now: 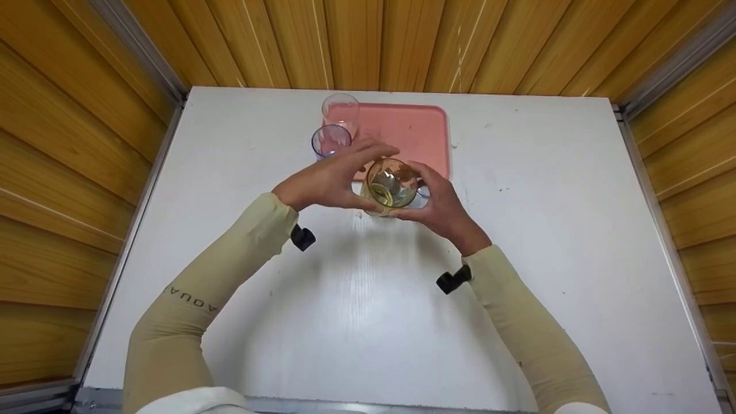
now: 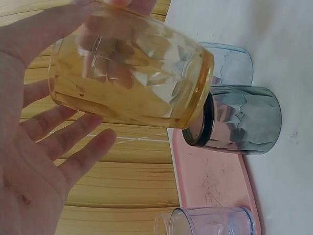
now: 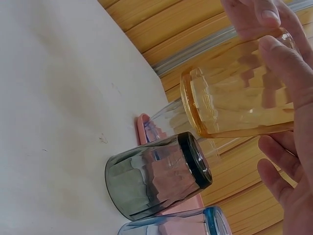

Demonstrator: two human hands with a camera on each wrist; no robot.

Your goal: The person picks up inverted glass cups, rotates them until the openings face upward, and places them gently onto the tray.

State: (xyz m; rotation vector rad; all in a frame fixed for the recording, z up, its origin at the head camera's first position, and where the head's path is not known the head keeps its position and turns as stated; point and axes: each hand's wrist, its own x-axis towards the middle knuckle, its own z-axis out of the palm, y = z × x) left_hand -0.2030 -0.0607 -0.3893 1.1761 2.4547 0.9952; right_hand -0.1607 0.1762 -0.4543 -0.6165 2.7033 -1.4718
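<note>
Both my left hand [image 1: 330,178] and my right hand [image 1: 440,201] hold an amber faceted glass [image 1: 391,184] from opposite sides, thumbs on the near side. In the left wrist view, several left fingertips [image 2: 100,144] stand off its wall. The amber glass is tilted in both wrist views, its thick base near the dark rim of a smoky grey glass [image 3: 151,176]. Whether the two touch I cannot tell. That grey glass stands on the table, mostly hidden in the head view. Beside it is a light blue glass [image 2: 230,63], partly behind my right hand in the head view.
A pink tray [image 1: 411,126] lies at the back of the white table [image 1: 540,190]. By its left side stand a clear glass [image 1: 340,109] and a blue-rimmed glass [image 1: 332,138]. Wood-look panels [image 1: 356,40] close off the back and sides.
</note>
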